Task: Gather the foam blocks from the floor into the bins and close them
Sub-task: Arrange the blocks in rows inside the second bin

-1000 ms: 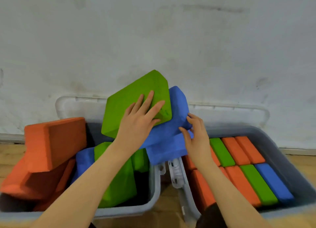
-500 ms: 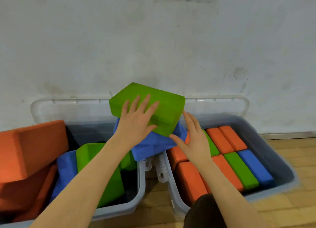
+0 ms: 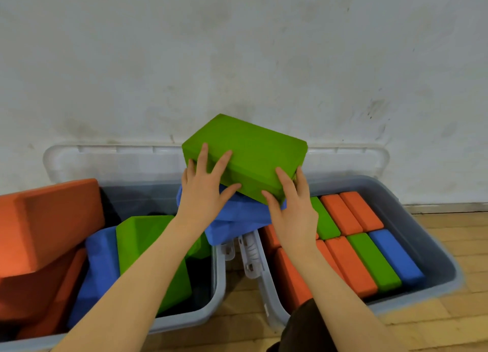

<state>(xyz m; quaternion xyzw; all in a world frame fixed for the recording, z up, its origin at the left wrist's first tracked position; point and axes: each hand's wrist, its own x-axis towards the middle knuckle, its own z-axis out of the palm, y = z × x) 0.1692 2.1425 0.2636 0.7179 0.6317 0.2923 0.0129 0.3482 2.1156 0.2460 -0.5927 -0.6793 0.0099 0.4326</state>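
A green foam block (image 3: 250, 153) is held tilted over the gap between two grey bins. My left hand (image 3: 203, 193) lies on its near left edge, fingers spread on top and thumb against the front face. My right hand (image 3: 293, 209) grips its near right corner, thumb in front and fingers over the top and side. Under the green block, two blue blocks (image 3: 237, 214) bridge both bins' inner rims. The left bin (image 3: 217, 280) holds loosely piled orange (image 3: 47, 219), blue and green (image 3: 148, 246) blocks. In the right bin (image 3: 427, 227), orange, green and blue blocks (image 3: 369, 256) are packed in rows.
Two clear lids (image 3: 111, 152) (image 3: 369, 153) lean upright against the white wall behind the bins. White latches (image 3: 250, 254) hang in the narrow gap between the bins. Wooden floor (image 3: 449, 312) shows at the right and front.
The green block has swung from steeply tilted to flatter and shifted right. My right hand left the blue blocks and took the green block's right corner. The view shifted.
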